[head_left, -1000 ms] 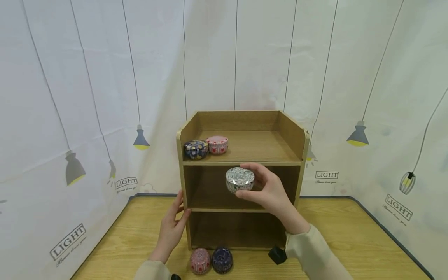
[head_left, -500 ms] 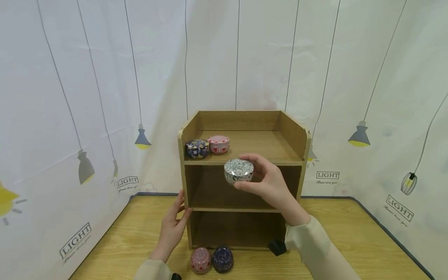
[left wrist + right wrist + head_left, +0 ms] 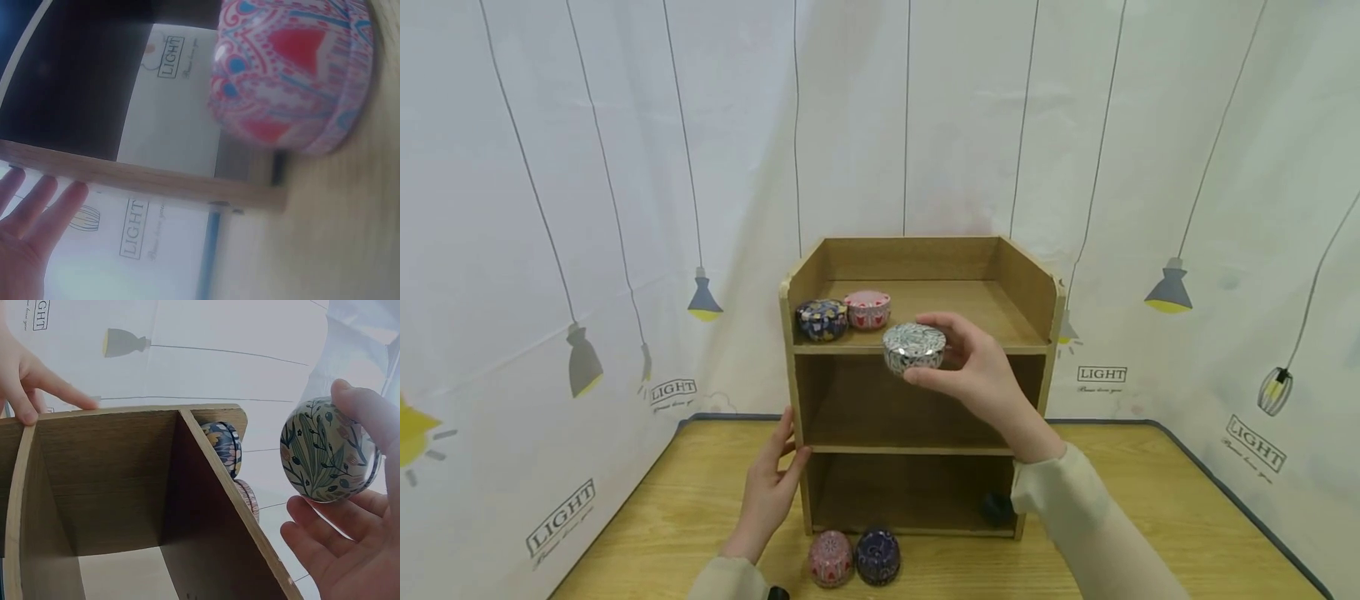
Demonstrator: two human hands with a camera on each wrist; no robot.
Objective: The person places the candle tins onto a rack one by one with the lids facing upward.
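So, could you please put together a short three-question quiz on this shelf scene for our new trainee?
1. True or false: the right hand holds the leaf-patterned tin level with the front edge of the top shelf.
2. How many tins already stand on the top shelf?
A) none B) two C) four
3. Fill in: the left hand rests against the wooden unit's ____ side panel.

Key: 1 true. 2 B: the dark blue tin and the pink tin. 3 left.
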